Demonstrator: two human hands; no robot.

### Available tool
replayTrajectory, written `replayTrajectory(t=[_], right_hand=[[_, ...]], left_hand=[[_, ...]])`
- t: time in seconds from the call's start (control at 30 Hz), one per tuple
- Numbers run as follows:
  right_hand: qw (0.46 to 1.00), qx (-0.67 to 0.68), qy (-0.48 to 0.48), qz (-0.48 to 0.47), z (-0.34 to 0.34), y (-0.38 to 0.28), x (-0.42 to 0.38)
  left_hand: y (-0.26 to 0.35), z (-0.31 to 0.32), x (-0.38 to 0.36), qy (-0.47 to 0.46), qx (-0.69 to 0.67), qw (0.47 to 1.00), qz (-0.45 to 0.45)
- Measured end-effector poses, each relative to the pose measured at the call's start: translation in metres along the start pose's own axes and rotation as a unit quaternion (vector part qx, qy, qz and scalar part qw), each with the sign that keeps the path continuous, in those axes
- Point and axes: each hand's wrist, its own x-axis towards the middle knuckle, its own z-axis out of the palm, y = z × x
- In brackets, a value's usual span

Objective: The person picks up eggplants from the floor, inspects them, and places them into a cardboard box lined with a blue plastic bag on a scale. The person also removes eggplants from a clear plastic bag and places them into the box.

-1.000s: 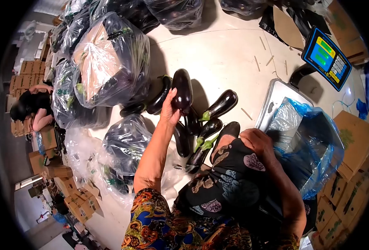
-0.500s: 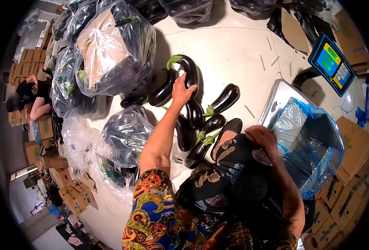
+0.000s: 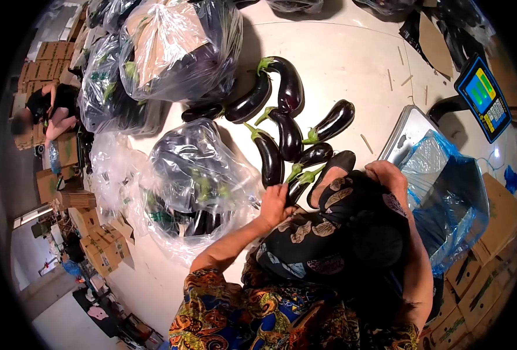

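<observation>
Several dark eggplants with green stems lie loose on the pale floor. My left hand [image 3: 277, 205] is at the near end of the group, fingers wrapped on the lower eggplant [image 3: 297, 189] beside my shoe. Just beyond it lies a long eggplant [image 3: 270, 157]. Farther off, a curved eggplant [image 3: 289, 87] rests near another eggplant [image 3: 249, 102]. My right hand [image 3: 386, 175] is bent at my knee, near the scale's edge; its fingers are curled and what they hold, if anything, is hidden.
An open clear bag of eggplants [image 3: 194, 157] stands left of the group. Full bags [image 3: 182, 52] are behind it. At right are a scale display [image 3: 484, 98], its metal platform [image 3: 399, 137], a blue plastic bag [image 3: 451, 198] and cartons [image 3: 500, 213]. A person [image 3: 51, 111] sits far left.
My left hand has come back from the far curved eggplant to the near one by my shoe. The view has shifted a little. My right hand remains by my knee.
</observation>
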Motion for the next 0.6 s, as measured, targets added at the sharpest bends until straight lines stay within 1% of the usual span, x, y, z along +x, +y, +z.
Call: replayTrajectory(t=[0.07, 0.2, 0.33, 0.37, 0.4, 0.47, 0.5, 0.53, 0.6], right_hand=[[0.996, -0.063, 0.006, -0.054, 0.001, -0.004, 0.000], [0.990, -0.115, 0.005, -0.086, -0.001, -0.002, 0.001], [0.989, -0.123, 0.001, -0.077, 0.002, -0.003, -0.001], [0.989, -0.130, 0.006, -0.074, 0.001, -0.003, -0.001], [0.990, -0.122, 0.002, -0.071, -0.001, -0.003, 0.000], [0.993, -0.103, -0.008, -0.059, -0.003, -0.004, -0.001], [0.995, -0.091, -0.014, -0.025, -0.004, -0.007, -0.001], [0.996, -0.081, -0.008, -0.018, -0.004, -0.010, 0.000], [0.998, -0.062, -0.001, -0.004, -0.002, -0.012, -0.001]], left_hand=[[0.005, 0.013, -0.003, -0.034, 0.076, 0.996, -0.020], [0.008, 0.036, 0.014, 0.049, 0.078, 0.995, -0.050], [0.019, 0.012, 0.045, 0.093, 0.021, 0.992, -0.079], [0.020, 0.011, 0.052, 0.113, 0.007, 0.991, -0.075], [0.016, 0.015, 0.059, 0.160, -0.020, 0.985, -0.053], [0.002, 0.019, 0.070, 0.228, -0.065, 0.971, -0.039], [0.003, 0.001, 0.075, 0.265, -0.095, 0.958, -0.046], [-0.007, -0.002, 0.080, 0.295, -0.109, 0.946, -0.077], [-0.023, -0.011, 0.093, 0.338, -0.063, 0.918, -0.200]])
